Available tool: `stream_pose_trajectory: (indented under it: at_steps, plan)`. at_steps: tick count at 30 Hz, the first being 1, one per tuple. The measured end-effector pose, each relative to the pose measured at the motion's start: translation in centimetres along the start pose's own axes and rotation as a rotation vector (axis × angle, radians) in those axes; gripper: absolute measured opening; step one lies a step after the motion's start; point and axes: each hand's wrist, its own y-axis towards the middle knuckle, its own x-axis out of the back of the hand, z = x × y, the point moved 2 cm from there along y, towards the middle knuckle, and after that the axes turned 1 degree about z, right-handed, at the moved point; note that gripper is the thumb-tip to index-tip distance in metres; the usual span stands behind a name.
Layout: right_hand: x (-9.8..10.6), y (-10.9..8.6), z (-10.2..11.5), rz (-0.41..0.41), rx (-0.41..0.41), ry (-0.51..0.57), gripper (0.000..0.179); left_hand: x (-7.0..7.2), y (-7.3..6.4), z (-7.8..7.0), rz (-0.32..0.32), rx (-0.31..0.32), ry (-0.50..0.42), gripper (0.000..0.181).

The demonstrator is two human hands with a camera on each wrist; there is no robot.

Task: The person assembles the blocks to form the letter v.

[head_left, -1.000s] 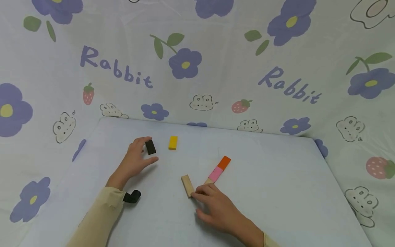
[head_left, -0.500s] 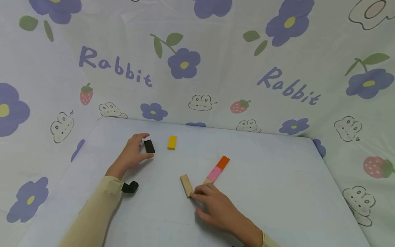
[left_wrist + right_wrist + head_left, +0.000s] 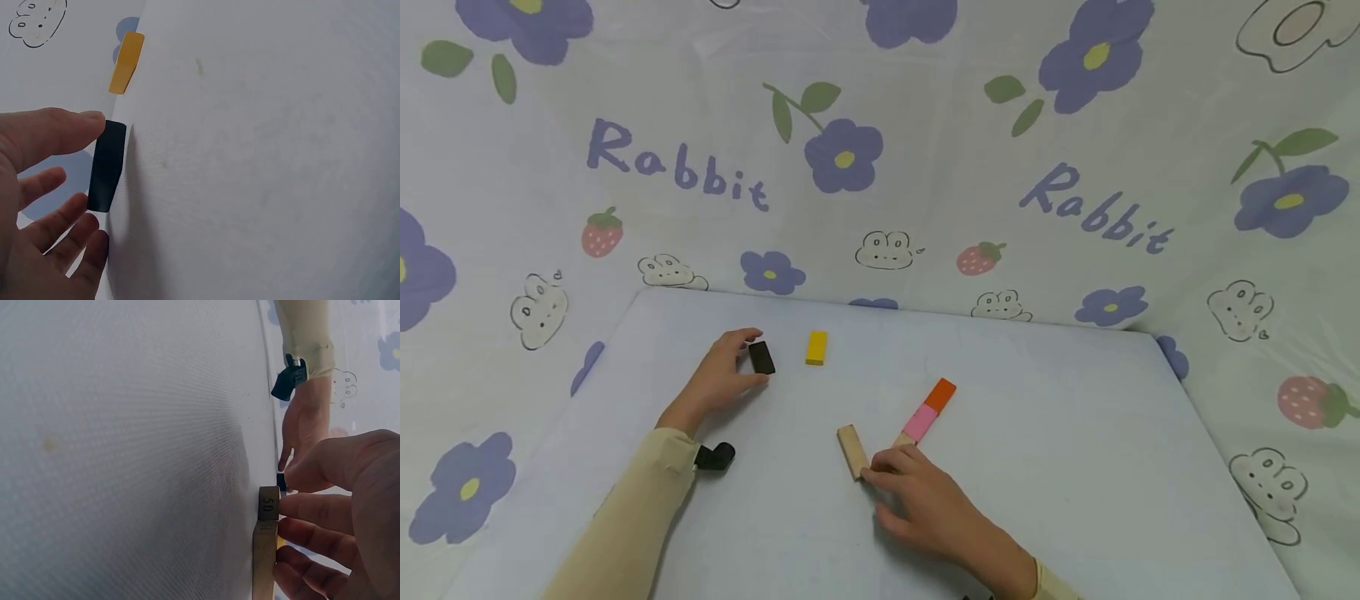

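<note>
My left hand (image 3: 718, 375) reaches round a small black block (image 3: 762, 357) on the white table. Its thumb lies at the near end and the fingertips at the far end; the left wrist view has the black block (image 3: 107, 165) between them. My right hand (image 3: 928, 500) rests its fingertips on the near ends of two plain wooden blocks, with its thumb held apart from them. One wooden block (image 3: 852, 452) points away to the left. The other wooden block (image 3: 904, 438), partly hidden by the fingers, lines up with a pink block (image 3: 920, 423) and an orange block (image 3: 940, 395).
A yellow block (image 3: 817, 347) lies a little right of the black one. The white tabletop (image 3: 1075, 467) ends at a patterned cloth backdrop (image 3: 925, 167) behind and at the sides. A black wrist camera (image 3: 715, 456) sits on the left wrist.
The left fingers and thumb have closed in from a wider spread to the ends of the black block. My right hand and the other blocks keep their places.
</note>
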Motion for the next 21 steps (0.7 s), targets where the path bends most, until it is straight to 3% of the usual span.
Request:
stream_pose_trajectory:
  at_steps: [21]
  plan:
    - [-0.09,-0.08,-0.06,0.012,-0.033,0.004,0.044,0.02,0.53,0.09,0.001,0.01,0.006,0.072]
